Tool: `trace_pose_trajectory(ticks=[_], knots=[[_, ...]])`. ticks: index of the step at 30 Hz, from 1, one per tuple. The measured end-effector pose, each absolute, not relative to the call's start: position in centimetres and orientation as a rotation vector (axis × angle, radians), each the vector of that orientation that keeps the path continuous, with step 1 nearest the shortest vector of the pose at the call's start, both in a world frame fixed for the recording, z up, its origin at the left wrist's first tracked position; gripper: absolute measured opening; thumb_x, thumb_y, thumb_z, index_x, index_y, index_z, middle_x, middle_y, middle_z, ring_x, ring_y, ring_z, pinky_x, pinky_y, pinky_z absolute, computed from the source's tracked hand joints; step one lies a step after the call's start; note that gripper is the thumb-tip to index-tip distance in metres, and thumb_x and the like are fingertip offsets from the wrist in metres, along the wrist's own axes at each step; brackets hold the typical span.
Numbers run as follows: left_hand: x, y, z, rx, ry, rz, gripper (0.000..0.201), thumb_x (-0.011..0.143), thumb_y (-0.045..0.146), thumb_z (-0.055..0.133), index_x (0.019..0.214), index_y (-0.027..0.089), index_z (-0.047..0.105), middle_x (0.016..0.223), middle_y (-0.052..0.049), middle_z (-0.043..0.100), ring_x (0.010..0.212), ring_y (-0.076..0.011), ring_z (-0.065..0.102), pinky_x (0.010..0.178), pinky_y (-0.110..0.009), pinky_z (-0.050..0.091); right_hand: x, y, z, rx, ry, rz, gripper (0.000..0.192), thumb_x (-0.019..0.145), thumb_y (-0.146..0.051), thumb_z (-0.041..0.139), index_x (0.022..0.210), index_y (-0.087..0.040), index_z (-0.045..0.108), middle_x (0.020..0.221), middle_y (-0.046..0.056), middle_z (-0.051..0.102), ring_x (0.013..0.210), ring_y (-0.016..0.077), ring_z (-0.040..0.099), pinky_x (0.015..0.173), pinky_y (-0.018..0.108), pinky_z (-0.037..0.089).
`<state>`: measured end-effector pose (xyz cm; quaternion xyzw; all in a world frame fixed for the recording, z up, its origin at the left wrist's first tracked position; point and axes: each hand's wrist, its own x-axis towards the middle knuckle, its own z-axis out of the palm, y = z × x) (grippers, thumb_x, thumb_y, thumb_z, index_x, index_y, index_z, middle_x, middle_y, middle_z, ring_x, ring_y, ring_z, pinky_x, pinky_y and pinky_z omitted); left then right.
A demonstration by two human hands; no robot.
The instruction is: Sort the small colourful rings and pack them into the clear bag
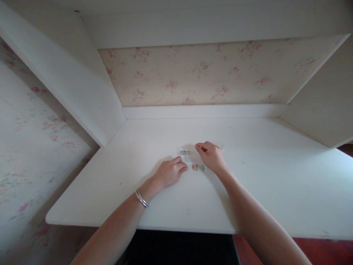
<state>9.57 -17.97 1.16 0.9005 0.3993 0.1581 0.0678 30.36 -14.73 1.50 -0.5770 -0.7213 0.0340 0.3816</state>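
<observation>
A small clear plastic box [187,159] with compartments lies on the white desk, with small bluish and yellow items in its left part. My left hand [171,171] rests at the near left corner of the box, its fingers curled together; anything between them is hidden. Over the right side of the box, my right hand [211,155] is closed in a pinch, and what it holds is too small to make out. Just in front of the box, between my hands, lie a cluster of orange-pink loops [195,168] and a pale green cluster [202,168].
The white desk [264,184] has a rounded front left corner. Side panels [82,84] rise at left and right, and a shelf [193,25] hangs above. A small dark sliver [120,183] lies left of my left arm. Flowered wallpaper [187,77] covers the back.
</observation>
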Motion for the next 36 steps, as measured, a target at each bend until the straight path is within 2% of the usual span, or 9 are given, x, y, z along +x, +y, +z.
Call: trace_pose_trajectory(ticks=[10,15,20,25,32,36], knots=[[9.8,-17.5,1.9,2.517,1.403,0.744,0.030,0.093,0.036,0.037,0.095,0.022,0.063,0.092,-0.002,0.059,0.078,-0.0116,0.057,0.068,-0.022,0.044,30.1,-15.6,2.3,-1.453,-1.877,0.133,0.025,0.087,-0.032,0.046,0.086,-0.023,0.070,0.072,0.000,0.062,0.065,0.0121,0.055,0.064,0.024,0.037],[10.4,-16.2,2.6,2.433,1.475,0.898,0.029,0.092,0.035,0.039,0.093,0.020,0.063,0.088,-0.003,0.059,0.077,-0.0113,0.056,0.070,-0.022,0.044,30.1,-17.0,3.4,-1.265,-2.244,0.331,0.023,0.086,-0.027,0.048,0.081,-0.023,0.070,0.071,0.000,0.064,0.062,0.0101,0.054,0.062,0.023,0.033],[12.1,-13.9,3.6,2.461,1.526,0.830,0.025,0.090,0.032,0.043,0.089,0.021,0.065,0.091,-0.002,0.061,0.082,-0.0129,0.057,0.077,-0.024,0.044,29.8,-18.1,3.8,-1.158,-2.517,0.226,0.023,0.085,-0.025,0.050,0.072,-0.025,0.069,0.068,-0.002,0.063,0.066,0.0100,0.054,0.072,0.026,0.027],[14.1,-11.8,3.8,2.476,1.544,0.687,0.024,0.088,0.031,0.045,0.085,0.022,0.067,0.094,-0.003,0.063,0.083,-0.0141,0.058,0.076,-0.025,0.043,29.5,-18.5,3.9,-1.174,-2.639,0.095,0.024,0.084,-0.022,0.050,0.065,-0.023,0.066,0.066,-0.003,0.060,0.065,0.0099,0.050,0.071,0.029,0.022],[15.0,-11.5,3.0,2.451,1.676,0.524,0.026,0.087,0.033,0.045,0.085,0.023,0.069,0.092,-0.004,0.064,0.079,-0.0147,0.058,0.069,-0.025,0.042,29.5,-18.5,3.7,-1.186,-2.686,0.098,0.020,0.085,-0.020,0.050,0.077,-0.025,0.068,0.076,-0.001,0.063,0.072,0.0116,0.052,0.072,0.030,0.021],[14.0,-12.2,3.2,2.449,1.666,0.668,0.028,0.088,0.033,0.043,0.086,0.023,0.069,0.089,-0.004,0.064,0.078,-0.0142,0.057,0.070,-0.025,0.042,29.2,-18.7,3.5,-1.217,-2.707,0.046,0.021,0.087,-0.018,0.048,0.075,-0.022,0.065,0.079,0.001,0.063,0.077,0.0147,0.053,0.072,0.031,0.022]])
